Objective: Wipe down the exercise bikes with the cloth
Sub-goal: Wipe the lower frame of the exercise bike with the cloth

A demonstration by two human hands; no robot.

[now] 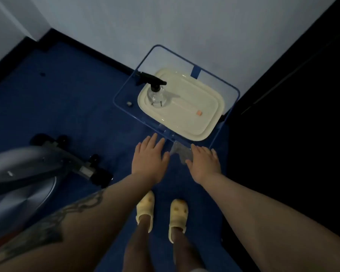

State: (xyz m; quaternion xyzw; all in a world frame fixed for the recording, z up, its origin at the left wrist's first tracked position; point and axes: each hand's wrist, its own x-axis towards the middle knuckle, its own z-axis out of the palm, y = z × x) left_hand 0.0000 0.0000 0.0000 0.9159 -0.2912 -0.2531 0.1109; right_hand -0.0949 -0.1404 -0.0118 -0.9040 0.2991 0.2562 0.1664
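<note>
A small grey cloth [180, 154] hangs at the near edge of a clear blue-rimmed table [126, 89], between my two hands. My left hand [148, 156] is flat with fingers spread, just left of the cloth, holding nothing. My right hand [203, 160] reaches from the right, its fingers touching the cloth's right side; a firm grip is not visible. An exercise bike [28, 173] with a grey flywheel housing and black base stands low on the left.
On the table sits a cream tray [210, 107] holding a clear spray bottle [156, 93] with a black trigger. White walls meet behind it; a dark area fills the right. Blue carpet [67, 95] covers the floor. My feet wear yellow slippers [145, 209].
</note>
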